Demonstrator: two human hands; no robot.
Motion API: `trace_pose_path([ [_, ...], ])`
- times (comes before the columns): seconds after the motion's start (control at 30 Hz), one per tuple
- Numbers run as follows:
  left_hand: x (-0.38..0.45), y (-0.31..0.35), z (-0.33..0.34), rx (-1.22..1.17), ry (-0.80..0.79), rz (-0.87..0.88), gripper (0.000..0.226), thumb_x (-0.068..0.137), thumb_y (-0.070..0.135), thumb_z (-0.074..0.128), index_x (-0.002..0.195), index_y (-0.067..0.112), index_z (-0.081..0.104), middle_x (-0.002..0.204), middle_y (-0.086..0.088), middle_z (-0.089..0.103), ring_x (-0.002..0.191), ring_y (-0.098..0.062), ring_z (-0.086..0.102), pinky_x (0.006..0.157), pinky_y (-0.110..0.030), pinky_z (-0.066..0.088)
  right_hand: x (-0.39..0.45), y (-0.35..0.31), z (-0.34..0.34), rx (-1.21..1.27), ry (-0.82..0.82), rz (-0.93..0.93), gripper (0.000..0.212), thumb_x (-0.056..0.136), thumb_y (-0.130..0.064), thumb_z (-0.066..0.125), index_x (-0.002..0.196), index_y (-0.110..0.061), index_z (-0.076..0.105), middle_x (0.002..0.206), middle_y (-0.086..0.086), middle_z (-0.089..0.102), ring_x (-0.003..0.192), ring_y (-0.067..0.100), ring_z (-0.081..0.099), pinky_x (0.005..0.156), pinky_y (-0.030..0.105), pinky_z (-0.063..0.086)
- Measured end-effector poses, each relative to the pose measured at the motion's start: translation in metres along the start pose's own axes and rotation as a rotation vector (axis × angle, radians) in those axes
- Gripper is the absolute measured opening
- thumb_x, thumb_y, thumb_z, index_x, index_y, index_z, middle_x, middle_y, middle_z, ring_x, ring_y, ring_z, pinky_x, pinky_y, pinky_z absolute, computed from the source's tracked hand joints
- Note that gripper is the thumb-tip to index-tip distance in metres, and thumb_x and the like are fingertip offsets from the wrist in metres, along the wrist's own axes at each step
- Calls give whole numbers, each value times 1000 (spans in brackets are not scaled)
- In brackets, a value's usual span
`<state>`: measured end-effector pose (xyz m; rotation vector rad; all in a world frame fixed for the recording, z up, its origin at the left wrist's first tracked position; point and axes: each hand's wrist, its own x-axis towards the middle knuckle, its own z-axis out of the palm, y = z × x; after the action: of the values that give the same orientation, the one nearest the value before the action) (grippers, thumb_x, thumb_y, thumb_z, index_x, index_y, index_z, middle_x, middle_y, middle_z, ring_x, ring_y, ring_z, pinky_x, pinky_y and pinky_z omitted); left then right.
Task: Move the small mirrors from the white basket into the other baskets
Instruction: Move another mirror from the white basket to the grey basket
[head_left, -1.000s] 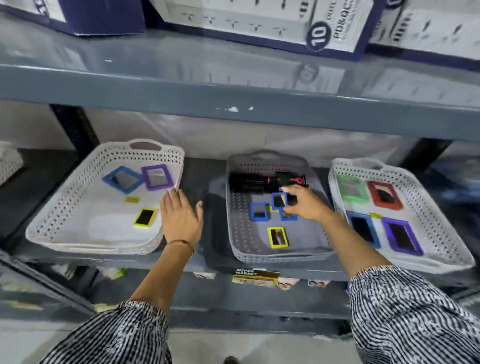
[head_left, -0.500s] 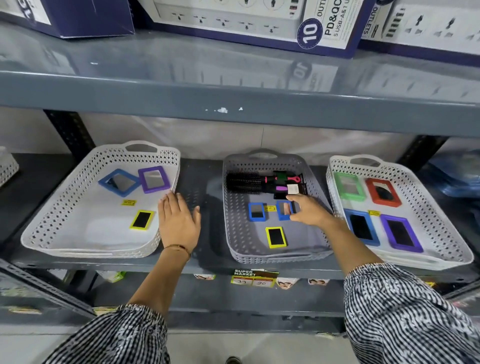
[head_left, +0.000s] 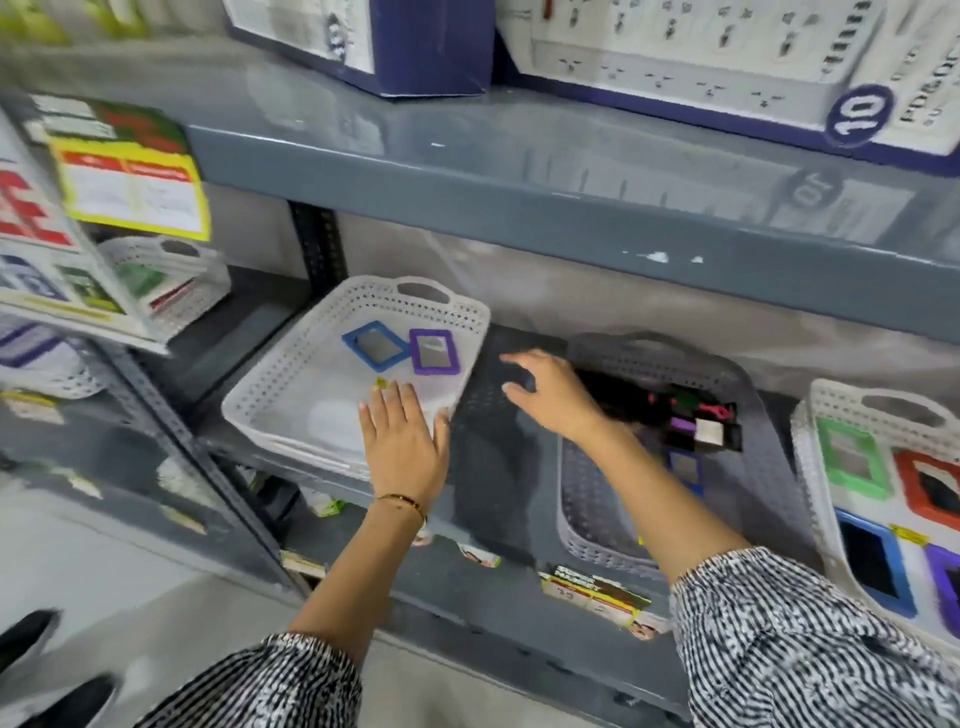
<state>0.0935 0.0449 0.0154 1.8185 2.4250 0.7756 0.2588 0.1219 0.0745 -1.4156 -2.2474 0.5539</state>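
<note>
Head: blue mirror (head_left: 375, 345) diagonal, purple mirror (head_left: 434, 351) seemingly upright.

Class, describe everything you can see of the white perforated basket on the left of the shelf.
The white perforated plastic basket is a shallow rectangular tray with a cut-out handle at its far end. It sits flat on the grey metal shelf. Inside, near the back, lie a blue-framed small mirror and a purple-framed small mirror. The left hand rests flat, fingers spread, over its near right corner.

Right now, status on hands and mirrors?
Left hand flat over white perforated basket, covering part of it. Right hand open, empty, between baskets. Blue-framed mirror, purple-framed mirror inside.
</note>
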Motion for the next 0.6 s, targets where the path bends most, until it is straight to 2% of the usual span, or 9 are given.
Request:
trace_pose_path([
  [0.1,-2,-21,-10,7,-2,-80,69,88,47,22,138,-1,29,147,-23,32,140,-38,20,117,-49,8,22,-37,32,59,-20,-62,38,87,-13,61,125,-5,60,131,13,60,121,25,55,102,24,37],
  [0.17,-5,-30,-12,8,-4,-100,71,89,48,21,138,-2,29,148,-23,31,140,-38,19,118,-47,6,37,-56,54,34,-113,-80,37,88,-14,60,123,-4,60,128,15,61,117,28,57,100,29,42],
  [0.23,-8,-29,-10,21,-16,-79,69,91,48,20,139,-2,27,149,-22,30,141,-37,19,119,-46,6,48,-66,71,-79,-236,-71,35,87,-15,60,120,-3,60,124,18,62,114,34,58,96,40,49],
  [0.27,-9,-31,-8,30,-19,-78,68,92,47,20,139,-1,26,149,-22,29,142,-36,18,119,-46,6,54,-70,81,-164,-303,-72,35,87,-16,61,120,-4,60,122,18,62,112,35,59,92,41,51],
  [0.37,-9,-31,-4,51,-27,-71,71,90,51,12,141,3,24,152,-18,26,143,-32,14,118,-42,1,64,-71,96,-386,-441,-64,38,83,-16,66,119,-5,58,118,20,63,110,37,60,81,35,50],
  [0.5,-9,-32,-1,56,-15,-67,73,89,55,9,141,7,26,152,-16,28,143,-31,16,118,-42,4,73,-69,108,-463,-509,8,33,81,-24,70,106,-4,63,109,18,67,102,34,64,80,34,51],
  [0.6,-9,-32,1,60,-7,-63,75,88,56,7,140,7,28,150,-16,31,142,-32,19,117,-41,4,76,-69,111,-437,-506,8,24,80,-20,69,98,-4,66,102,17,70,95,33,66,75,32,51],
])
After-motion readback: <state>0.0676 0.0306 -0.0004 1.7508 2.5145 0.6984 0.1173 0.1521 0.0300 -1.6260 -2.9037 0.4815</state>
